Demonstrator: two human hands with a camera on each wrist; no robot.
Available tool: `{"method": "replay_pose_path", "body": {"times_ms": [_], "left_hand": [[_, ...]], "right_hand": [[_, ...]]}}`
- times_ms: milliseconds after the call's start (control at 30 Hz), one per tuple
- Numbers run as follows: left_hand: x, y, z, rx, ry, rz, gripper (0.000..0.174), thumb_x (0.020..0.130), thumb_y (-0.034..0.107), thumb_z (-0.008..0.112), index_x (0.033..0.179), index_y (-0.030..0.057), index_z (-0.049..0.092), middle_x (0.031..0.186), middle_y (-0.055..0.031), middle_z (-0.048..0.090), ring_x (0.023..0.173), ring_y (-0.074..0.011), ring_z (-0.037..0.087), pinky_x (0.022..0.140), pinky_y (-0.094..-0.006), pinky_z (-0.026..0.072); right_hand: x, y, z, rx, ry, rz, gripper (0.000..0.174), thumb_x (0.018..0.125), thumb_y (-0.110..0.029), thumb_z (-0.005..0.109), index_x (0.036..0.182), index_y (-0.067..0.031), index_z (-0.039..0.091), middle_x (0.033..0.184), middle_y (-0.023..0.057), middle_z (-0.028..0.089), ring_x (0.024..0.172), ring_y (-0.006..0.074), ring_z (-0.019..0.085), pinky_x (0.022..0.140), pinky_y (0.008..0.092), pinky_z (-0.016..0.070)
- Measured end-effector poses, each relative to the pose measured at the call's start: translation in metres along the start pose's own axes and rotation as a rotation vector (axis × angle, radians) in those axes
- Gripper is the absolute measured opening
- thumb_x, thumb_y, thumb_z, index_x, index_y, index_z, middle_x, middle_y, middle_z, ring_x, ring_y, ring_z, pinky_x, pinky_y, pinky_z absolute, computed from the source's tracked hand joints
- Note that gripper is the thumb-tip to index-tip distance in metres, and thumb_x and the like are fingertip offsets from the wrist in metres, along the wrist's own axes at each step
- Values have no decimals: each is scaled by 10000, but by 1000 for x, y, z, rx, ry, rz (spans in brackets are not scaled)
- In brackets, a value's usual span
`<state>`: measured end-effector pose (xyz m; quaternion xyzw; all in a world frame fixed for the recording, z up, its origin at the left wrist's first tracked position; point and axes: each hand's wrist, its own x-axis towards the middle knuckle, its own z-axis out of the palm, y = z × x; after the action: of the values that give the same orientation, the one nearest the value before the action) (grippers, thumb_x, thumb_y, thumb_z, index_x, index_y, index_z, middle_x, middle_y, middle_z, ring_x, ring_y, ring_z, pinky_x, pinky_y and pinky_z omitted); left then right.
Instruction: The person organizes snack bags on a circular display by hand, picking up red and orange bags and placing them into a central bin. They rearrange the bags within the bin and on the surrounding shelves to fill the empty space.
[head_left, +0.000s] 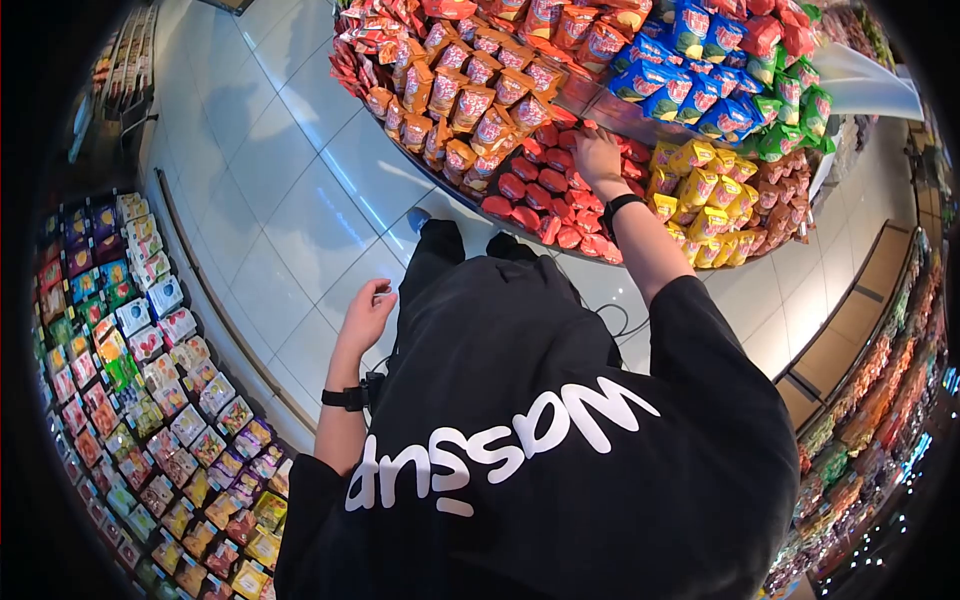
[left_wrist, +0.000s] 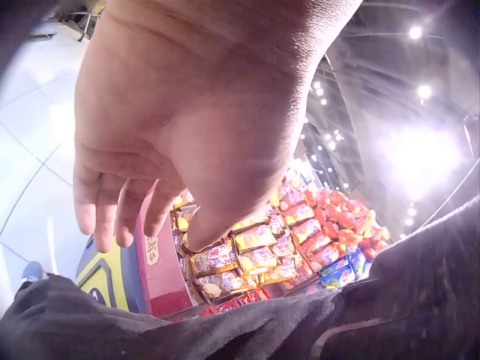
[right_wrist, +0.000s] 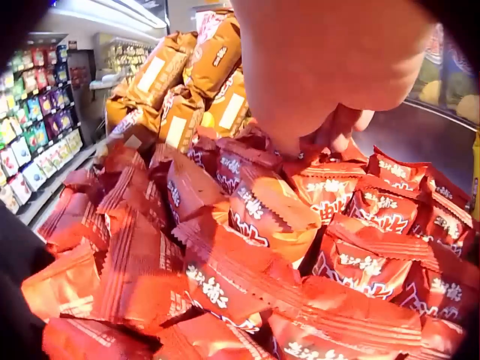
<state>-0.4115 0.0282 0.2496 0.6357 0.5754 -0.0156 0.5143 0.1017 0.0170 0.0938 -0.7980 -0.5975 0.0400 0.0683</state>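
Observation:
Small red packets [head_left: 551, 180] [right_wrist: 225, 277] lie in rows on a round display. Over their back part is my right hand [head_left: 598, 158] [right_wrist: 330, 67], reaching down among them; in the right wrist view its fingers are bent at the packets, and their tips are mostly hidden. Whether they pinch a packet cannot be seen. My left hand [head_left: 368, 318] [left_wrist: 187, 127] hangs over the floor beside the body, fingers loosely bent, with nothing in it.
Orange-brown packets [head_left: 473, 105] [right_wrist: 161, 67] are piled left of the red ones, yellow packets [head_left: 700, 190] to the right, blue packets [head_left: 690, 90] behind. A low shelf of colourful bags [head_left: 160, 400] stands at the left, beyond the tiled floor [head_left: 290, 200].

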Motion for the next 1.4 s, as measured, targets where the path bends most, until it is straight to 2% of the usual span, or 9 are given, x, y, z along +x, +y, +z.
{"method": "replay_pose_path", "body": {"times_ms": [67,200,233,467,533,800,1100,1300,1400], "left_hand": [[-7,-2,1,-10,11,-30,394,976,203,651,1305,3,568,1232,-144,663,1053,-208,656,929,-330,511],[-16,-7,1,-26,44,-56,392,975,194,652,1308,4,568,1236,-141,660,1047,-204,659,922,-327,515],[-16,-9,1,-29,52,-50,400,971,192,656,1306,-7,565,1236,-153,658,1027,-205,668,908,-328,527],[-3,-10,6,-52,29,-34,404,972,195,655,1312,-1,561,1245,-155,654,1042,-210,665,917,-332,524],[-3,-9,6,-55,32,-34,403,972,196,653,1313,2,562,1251,-158,652,1048,-217,665,921,-335,524],[-8,-19,5,-31,26,-82,385,984,194,641,1316,13,566,1237,-122,659,1036,-186,643,931,-315,501],[-7,-15,6,-21,-4,-100,409,980,216,643,1320,6,555,1273,-168,644,1068,-245,676,936,-352,526],[3,-13,-2,11,-15,-90,406,975,205,645,1315,3,554,1270,-167,644,1060,-241,672,933,-348,525],[9,-9,-8,28,-16,-75,405,974,199,645,1315,2,554,1263,-168,647,1053,-238,672,929,-346,525]], "right_hand": [[10,-1,11,-110,-99,13,227,864,-253,674,1007,-77,686,1153,104,685,1143,306,613,961,455,491],[10,-11,29,-189,4,87,240,855,-273,678,1002,-83,685,1085,134,710,1079,319,656,918,459,508],[6,-15,26,-160,41,104,205,899,-216,580,972,-66,700,1030,133,713,1001,310,675,879,453,506],[-1,-10,-1,170,61,235,428,868,-421,692,1096,-60,721,1052,142,715,1045,322,665,922,457,504],[2,4,-8,69,245,250,462,847,-459,697,1096,-70,724,1107,136,694,1082,306,635,921,460,490],[11,30,6,-178,-55,144,321,854,-309,657,1097,-105,707,1078,105,710,1112,316,618,922,454,474],[22,51,56,-64,-12,114,300,858,-170,588,1131,-114,700,1132,167,712,1113,380,639,976,485,484],[11,41,20,352,57,168,354,917,-269,636,1236,-115,628,1023,231,711,966,454,666,849,525,536],[10,39,14,182,9,219,355,930,-300,630,1204,-77,605,992,242,716,949,416,687,879,497,526]]}}
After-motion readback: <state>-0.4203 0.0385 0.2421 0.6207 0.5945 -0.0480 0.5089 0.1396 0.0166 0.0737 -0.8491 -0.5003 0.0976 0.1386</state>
